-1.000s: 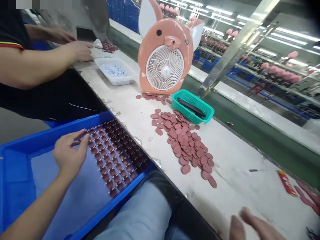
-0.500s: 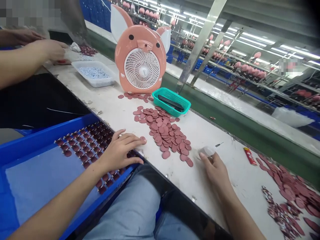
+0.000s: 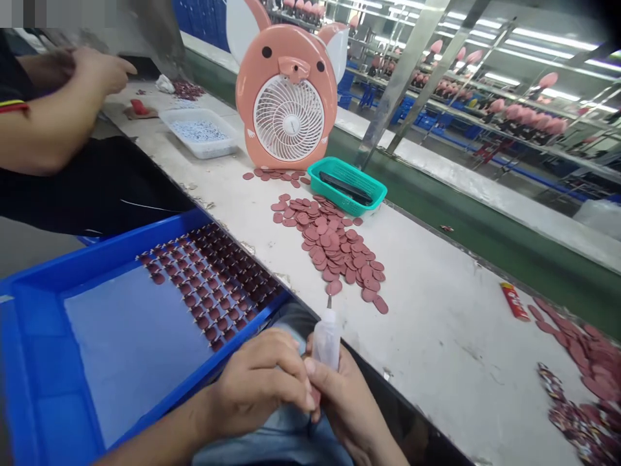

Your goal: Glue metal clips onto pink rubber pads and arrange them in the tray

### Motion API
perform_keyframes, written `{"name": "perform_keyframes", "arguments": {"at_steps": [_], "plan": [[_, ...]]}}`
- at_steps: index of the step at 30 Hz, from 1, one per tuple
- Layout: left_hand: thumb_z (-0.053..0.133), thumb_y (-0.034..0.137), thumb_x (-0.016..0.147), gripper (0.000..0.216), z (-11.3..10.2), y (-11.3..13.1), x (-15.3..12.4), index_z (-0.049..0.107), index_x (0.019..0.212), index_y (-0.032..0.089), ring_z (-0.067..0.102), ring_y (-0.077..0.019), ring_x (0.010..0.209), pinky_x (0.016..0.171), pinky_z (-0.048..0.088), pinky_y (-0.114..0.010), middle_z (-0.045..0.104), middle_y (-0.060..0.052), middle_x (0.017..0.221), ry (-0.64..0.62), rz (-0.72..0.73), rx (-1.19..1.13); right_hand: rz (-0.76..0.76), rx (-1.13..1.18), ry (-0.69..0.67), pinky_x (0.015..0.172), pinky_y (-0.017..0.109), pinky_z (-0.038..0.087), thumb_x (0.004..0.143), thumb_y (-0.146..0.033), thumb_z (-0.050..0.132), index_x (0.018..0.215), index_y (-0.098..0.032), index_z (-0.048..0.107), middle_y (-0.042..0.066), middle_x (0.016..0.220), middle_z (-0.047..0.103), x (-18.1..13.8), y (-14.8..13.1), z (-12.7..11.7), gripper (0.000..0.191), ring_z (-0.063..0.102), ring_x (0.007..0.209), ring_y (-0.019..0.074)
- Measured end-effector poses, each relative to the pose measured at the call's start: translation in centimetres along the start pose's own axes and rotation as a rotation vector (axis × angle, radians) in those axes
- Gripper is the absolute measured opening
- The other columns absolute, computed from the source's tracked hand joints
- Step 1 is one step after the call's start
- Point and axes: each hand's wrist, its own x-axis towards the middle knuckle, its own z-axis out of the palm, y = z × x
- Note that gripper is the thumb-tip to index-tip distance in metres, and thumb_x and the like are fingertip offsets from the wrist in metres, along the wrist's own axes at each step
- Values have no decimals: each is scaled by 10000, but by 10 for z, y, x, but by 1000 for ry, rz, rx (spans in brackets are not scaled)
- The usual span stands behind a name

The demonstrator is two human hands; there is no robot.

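Note:
My right hand (image 3: pixel 352 395) is closed around a translucent squeeze bottle (image 3: pixel 326 343), whose thin metal needle tip points up. Against it, over my lap, my left hand (image 3: pixel 266 378) pinches a reddish-brown oval disc (image 3: pixel 315 396), mostly hidden by the fingers of both hands. Beyond the bottle, a loose pile of similar oval discs (image 3: pixel 334 243) lies on the white worktable (image 3: pixel 436 349). To my left, a blue tray (image 3: pixel 72 265) holds rows of small dark red pieces (image 3: pixel 208 278) with pale tips on a light sheet.
A pink pig-shaped fan (image 3: pixel 290 103) and a green basket (image 3: pixel 347 186) with a black object stand behind the pile. A white tub (image 3: pixel 198 133) sits farther left, near another person's arms (image 3: pixel 63 123). At right lie a red-and-yellow packet (image 3: pixel 515 302), more discs (image 3: pixel 577 343) and patterned pieces (image 3: pixel 582 417).
My left hand has come from the table edge to my lap with a disc. My right hand has brought the bottle leftward beside it, turning its needle upward. The view has shifted.

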Motion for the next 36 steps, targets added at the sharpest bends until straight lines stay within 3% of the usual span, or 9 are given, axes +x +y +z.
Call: {"name": "perform_keyframes", "arguments": {"at_steps": [2, 6, 12, 18, 23, 26, 30, 33, 36], "plan": [[696, 196, 931, 196, 10, 7, -4, 817, 981, 341, 753, -211, 679, 748, 609, -345, 811, -55, 771, 66, -10, -66, 48, 123, 1, 370, 146, 350, 666, -577, 864, 907, -210, 542, -101, 536, 497, -4, 2, 12, 544, 392, 397, 43], [721, 131, 905, 280, 25, 5, -14, 788, 1068, 349, 741, -200, 735, 696, 613, -315, 803, -47, 838, 274, -45, -52, 191, 471, 238, 375, 96, 324, 406, -462, 1011, 899, -213, 547, -124, 543, 482, -10, -4, 28, 722, 396, 426, 17], [727, 102, 898, 377, 23, 3, -16, 772, 1137, 390, 739, -199, 736, 777, 603, -354, 814, -15, 847, 261, -11, -46, 240, 598, 335, 404, 121, 403, 352, -291, 1028, 946, -219, 620, -86, 621, 602, -14, -8, 29, 724, 511, 465, 44], [894, 301, 757, 308, 38, 7, -10, 814, 1043, 380, 737, -197, 765, 743, 615, -316, 812, -29, 908, 452, -115, -115, -126, 415, 267, 502, 149, 499, 635, -361, 954, 972, -243, 546, -88, 679, 617, -13, -5, 28, 543, 579, 546, 64], [895, 300, 767, 216, 43, 9, -9, 839, 969, 353, 753, -163, 817, 710, 619, -217, 828, -23, 955, 585, -502, -510, -349, 116, 379, 549, 228, 576, 798, -458, 829, 1141, -260, 482, -59, 783, 625, -13, 0, 22, 526, 620, 606, 109], [922, 297, 734, 292, 39, 6, -9, 836, 1011, 327, 767, -133, 784, 733, 618, -168, 835, -27, 982, 531, -663, -829, -262, 47, 378, 412, 195, 504, 801, -526, 806, 1210, -275, 444, -67, 791, 625, -21, 0, 15, 601, 532, 500, 83], [863, 247, 807, 263, 46, 1, -13, 820, 1058, 310, 758, -160, 612, 564, 643, -233, 800, -8, 868, 283, -598, -1104, -29, 90, 238, 365, 123, 404, 667, -549, 895, 1068, -211, 531, -78, 673, 610, -28, -4, 12, 639, 476, 427, 37], [865, 250, 800, 277, 52, -3, -15, 816, 1068, 299, 755, -172, 618, 521, 649, -262, 752, -5, 953, 277, -601, -1131, 23, 158, 189, 372, 92, 359, 640, -534, 915, 980, -208, 527, -72, 661, 617, -27, -6, 16, 610, 457, 427, 16], [886, 283, 773, 275, 52, -6, -15, 823, 1041, 278, 739, -166, 599, 494, 637, -258, 739, -8, 936, 280, -619, -1131, 14, 127, 228, 375, 112, 383, 648, -542, 908, 1077, -231, 489, -79, 662, 618, -24, -7, 18, 676, 483, 441, 42]]}}
